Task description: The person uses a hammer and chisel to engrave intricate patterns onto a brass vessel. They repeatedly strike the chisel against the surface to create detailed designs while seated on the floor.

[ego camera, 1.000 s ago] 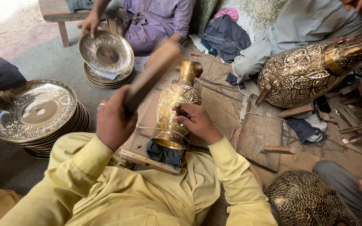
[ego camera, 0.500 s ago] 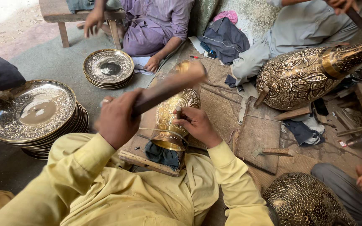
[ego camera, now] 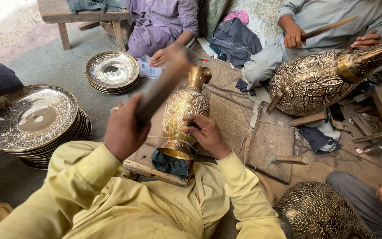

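An engraved brass vase (ego camera: 184, 106) lies tilted on a wooden board (ego camera: 155, 170), its base resting on a dark cloth (ego camera: 169, 163). My left hand (ego camera: 122, 130) grips a wooden mallet (ego camera: 162, 86), raised and blurred just left of the vase. My right hand (ego camera: 206, 135) rests on the vase's belly and pinches a small chisel (ego camera: 190, 120) with its tip against the metal. Both arms wear yellow sleeves.
A stack of engraved plates (ego camera: 32, 117) sits at left, a smaller stack (ego camera: 111, 71) beyond it. A person in grey works a large engraved vase (ego camera: 315, 79) at right. A person in purple sits by a bench (ego camera: 80, 13). Another engraved vessel (ego camera: 319, 212) lies bottom right.
The mallet came down toward the vase half a second ago and is now lifted again. My right hand stays on the vase. The person in purple drew a hand back from the smaller plates.
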